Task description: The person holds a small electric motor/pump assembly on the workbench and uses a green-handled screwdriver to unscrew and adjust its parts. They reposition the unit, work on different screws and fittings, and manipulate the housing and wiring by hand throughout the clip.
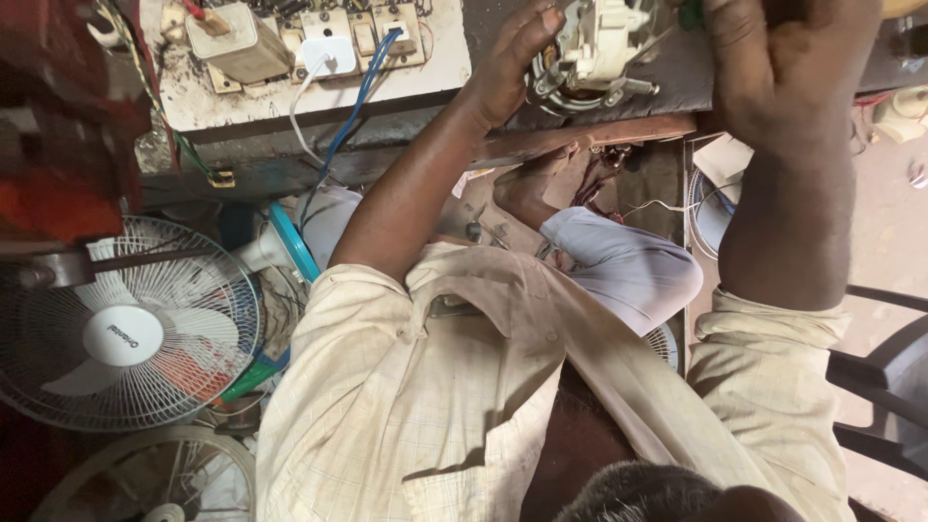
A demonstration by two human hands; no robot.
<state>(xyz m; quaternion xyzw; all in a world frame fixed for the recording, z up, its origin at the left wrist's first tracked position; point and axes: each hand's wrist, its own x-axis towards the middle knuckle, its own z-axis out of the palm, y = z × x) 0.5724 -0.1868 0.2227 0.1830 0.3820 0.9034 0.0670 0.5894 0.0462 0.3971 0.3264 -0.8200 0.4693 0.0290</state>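
Left hand point(510, 60) grips the small motor assembly point(590, 53) – right hand point(788, 68) beside it, grip unclear – white fan point(126, 324) below the switchboard point(319, 48)

Both arms reach to the frame's top: left hand point(507, 68) with fingers curled, right hand point(788, 68) loosely cupped.

Both hands, left hand point(507, 68) and right hand point(773, 68), grip a small motor assembly point(590, 53) on the workbench point(667, 82).

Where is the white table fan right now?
In the head view, the white table fan stands low on the left, below the switchboard, beside the person's left sleeve.
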